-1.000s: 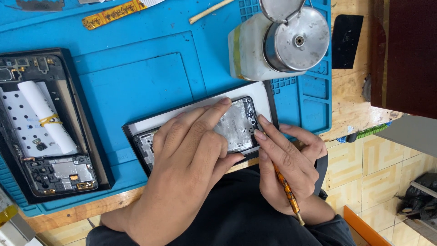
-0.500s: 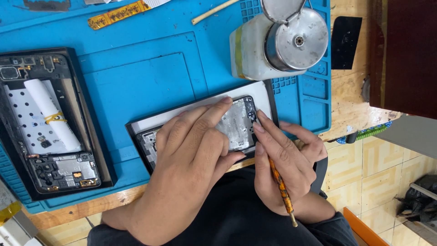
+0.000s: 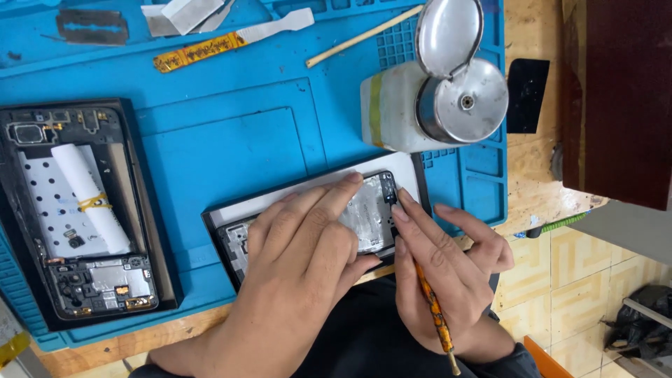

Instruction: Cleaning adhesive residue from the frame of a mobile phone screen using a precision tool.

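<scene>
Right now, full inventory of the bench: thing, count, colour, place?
mat: 1, blue, covers the bench
open phone: 1, black frame, silver inside, mat's near edge, under both hands
second phone: 1, black, opened, left on mat
white roll: 1, white with yellow band, on second phone
bottle: 1, whitish, metal cap flipped open, right on mat
stick: 1, pale wood, far side of mat
flex strip: 1, gold, far side
razor blade: 1, grey, far left
bench: 1, wood, bare at right
tool: 1, orange-patterned handle, in right hand
left hand: flat on open phone
right hand: grips tool, fingertips at phone's end
</scene>
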